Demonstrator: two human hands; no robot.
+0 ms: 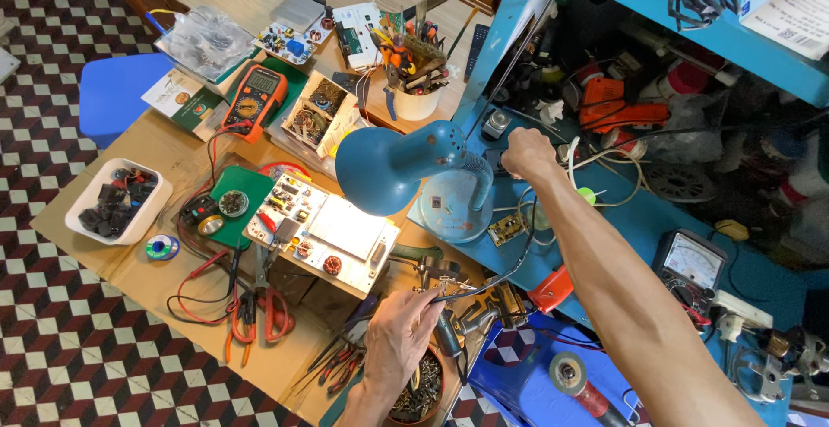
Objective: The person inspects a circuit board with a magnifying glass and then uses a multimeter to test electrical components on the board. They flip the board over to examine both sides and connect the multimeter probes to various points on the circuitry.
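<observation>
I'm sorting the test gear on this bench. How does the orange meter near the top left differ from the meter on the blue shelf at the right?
The orange meter has a bright orange case and a flat digital screen; the shelf meter is dark with a pale needle dial. The orange meter lies on the wooden table, far from both hands; the shelf meter sits on the blue shelf, beside the right forearm. Both have leads attached.

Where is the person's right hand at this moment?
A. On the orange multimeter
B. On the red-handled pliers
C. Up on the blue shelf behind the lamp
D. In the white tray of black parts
C: the right hand is stretched out onto the blue shelf just behind the blue desk lamp, among loose wires.
</observation>
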